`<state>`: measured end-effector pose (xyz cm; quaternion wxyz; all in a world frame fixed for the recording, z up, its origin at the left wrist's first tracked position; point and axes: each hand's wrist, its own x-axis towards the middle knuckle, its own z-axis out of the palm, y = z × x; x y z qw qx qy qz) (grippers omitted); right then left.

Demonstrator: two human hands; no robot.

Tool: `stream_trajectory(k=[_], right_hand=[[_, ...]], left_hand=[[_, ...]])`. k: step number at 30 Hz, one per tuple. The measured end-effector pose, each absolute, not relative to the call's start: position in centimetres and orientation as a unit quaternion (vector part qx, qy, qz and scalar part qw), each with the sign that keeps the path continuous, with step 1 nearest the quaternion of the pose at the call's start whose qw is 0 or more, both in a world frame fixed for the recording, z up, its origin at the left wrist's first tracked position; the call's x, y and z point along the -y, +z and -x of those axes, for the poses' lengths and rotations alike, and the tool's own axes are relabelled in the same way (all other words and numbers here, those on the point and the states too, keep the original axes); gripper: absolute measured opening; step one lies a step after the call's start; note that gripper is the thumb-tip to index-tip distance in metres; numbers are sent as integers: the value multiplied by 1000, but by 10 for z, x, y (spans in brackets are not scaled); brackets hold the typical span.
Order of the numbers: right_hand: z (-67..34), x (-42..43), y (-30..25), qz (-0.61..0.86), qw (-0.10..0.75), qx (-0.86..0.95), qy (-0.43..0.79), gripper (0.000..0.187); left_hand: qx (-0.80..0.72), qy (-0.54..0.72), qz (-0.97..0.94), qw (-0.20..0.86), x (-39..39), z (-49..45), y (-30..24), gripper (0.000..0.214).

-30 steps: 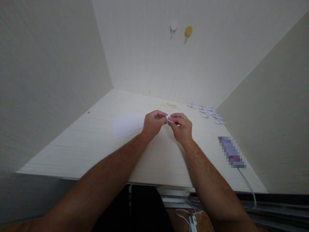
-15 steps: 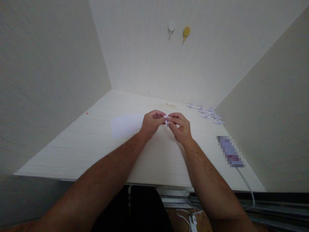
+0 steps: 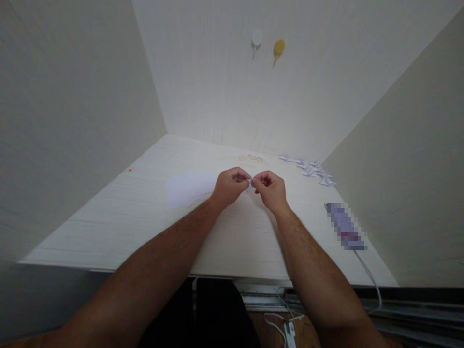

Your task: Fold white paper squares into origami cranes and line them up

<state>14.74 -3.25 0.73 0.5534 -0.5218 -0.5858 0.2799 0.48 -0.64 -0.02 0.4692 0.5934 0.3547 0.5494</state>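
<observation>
My left hand (image 3: 229, 186) and my right hand (image 3: 270, 189) meet above the middle of a pale wooden desk (image 3: 119, 217). Both are closed in a pinch on one small folded piece of white paper (image 3: 249, 185) held between their fingertips. Most of the paper is hidden by the fingers. A flat white sheet (image 3: 188, 187) lies on the desk just left of my left hand.
Several small folded paper shapes (image 3: 312, 170) lie at the desk's far right corner. A blurred-out phone (image 3: 345, 226) with a white cable (image 3: 370, 280) rests near the right edge. Two wall hooks, white (image 3: 256, 38) and yellow (image 3: 279, 47), hang above. Walls close in on three sides.
My right hand's fingers have curled tighter, and the two hands have drawn the small paper into a narrower pinch. The arms have stayed put.
</observation>
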Motion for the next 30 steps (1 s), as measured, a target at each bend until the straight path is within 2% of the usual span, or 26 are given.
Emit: stream_trajectory(k=[12,16,20,30], right_hand=[[-149,32,5,501,544,593,319,17],[-146,31,4,498,571,567,323,18],[-145,29,3,508,600,539,303,21],[-146,30,-1,532,587,562,239,16]], left_hand=[[-337,552,-580,496,7,-4,1,9],[-351,561,-563,495,8,-6,3,11],[-329,558,-548,529,6,-6,0,16],[-333,552,-532,549,4,-6,-2,15]])
